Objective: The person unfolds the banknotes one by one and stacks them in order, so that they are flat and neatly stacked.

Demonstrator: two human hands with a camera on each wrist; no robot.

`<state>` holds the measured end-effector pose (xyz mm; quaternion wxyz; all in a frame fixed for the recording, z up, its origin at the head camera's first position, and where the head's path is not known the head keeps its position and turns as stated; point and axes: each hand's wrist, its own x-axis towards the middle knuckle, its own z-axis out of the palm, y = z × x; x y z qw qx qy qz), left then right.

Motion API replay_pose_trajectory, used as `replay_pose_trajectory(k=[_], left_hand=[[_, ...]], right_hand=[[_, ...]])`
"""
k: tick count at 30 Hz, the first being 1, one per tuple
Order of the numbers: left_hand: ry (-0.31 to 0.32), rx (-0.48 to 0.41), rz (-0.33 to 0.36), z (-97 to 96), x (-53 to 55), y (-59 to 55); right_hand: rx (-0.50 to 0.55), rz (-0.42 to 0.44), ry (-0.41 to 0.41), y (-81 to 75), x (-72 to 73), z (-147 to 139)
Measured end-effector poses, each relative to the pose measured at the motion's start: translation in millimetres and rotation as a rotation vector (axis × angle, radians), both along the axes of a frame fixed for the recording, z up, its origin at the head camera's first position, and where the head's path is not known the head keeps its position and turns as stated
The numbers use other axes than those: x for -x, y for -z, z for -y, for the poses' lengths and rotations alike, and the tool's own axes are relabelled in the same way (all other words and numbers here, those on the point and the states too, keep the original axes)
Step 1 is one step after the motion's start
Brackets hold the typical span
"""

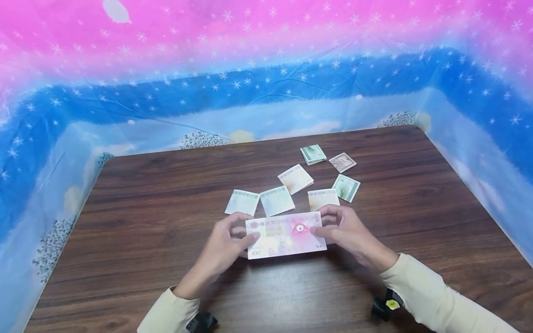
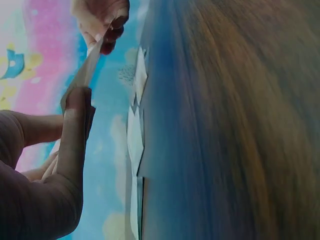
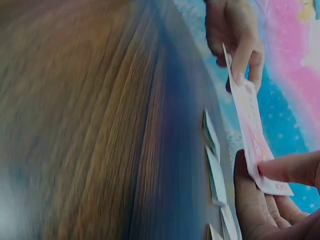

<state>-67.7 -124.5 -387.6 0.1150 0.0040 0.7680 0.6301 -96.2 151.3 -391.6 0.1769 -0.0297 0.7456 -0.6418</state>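
A pink and white banknote marked 100 is stretched flat between both hands above the table. My left hand pinches its left end, thumb on the face and fingers behind. At the right end, my right hand pinches it the same way, with the thumb beside a pink printed patch. The right wrist view shows the banknote from the side, held up off the tabletop. In the left wrist view the left hand grips the near end of the banknote, seen almost edge-on.
Beyond the hands lie several folded banknotes: a pale green one, another green one, a cream one, one partly behind the right hand, two darker green ones and a brownish one. A printed cloth surrounds the wooden table.
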Motion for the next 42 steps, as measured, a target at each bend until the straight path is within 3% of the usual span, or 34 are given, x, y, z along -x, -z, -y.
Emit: replay_pose_trajectory(k=[6,13,22,28,35,38,42], left_hand=[[0.162,0.294,-0.093,1.9,4.3,0.9],[0.254,0.581,-0.143,-3.1,8.0,4.8],[0.281,0.793,-0.197,-6.8,12.8,13.6],[0.253,0.829,-0.254,-7.0,12.2,11.4],[0.193,0.86,-0.413,-13.6,14.7,-5.0],[0.223,0.85,-0.468,-18.8,18.4,-7.0],[0.302,0.877,-0.55,-26.2,24.0,0.1]], right_hand=[[-0.26,-0.253,-0.114,8.7,5.0,-6],[-0.429,-0.346,-0.195,18.2,7.2,-4],[-0.646,-0.439,-0.227,21.0,7.3,-2],[-0.77,-0.5,-0.216,19.5,7.6,-3],[-0.68,-0.581,-0.145,10.8,18.4,2],[-0.561,-0.508,-0.12,8.8,27.3,7],[-0.337,-0.305,-0.084,12.0,39.4,17]])
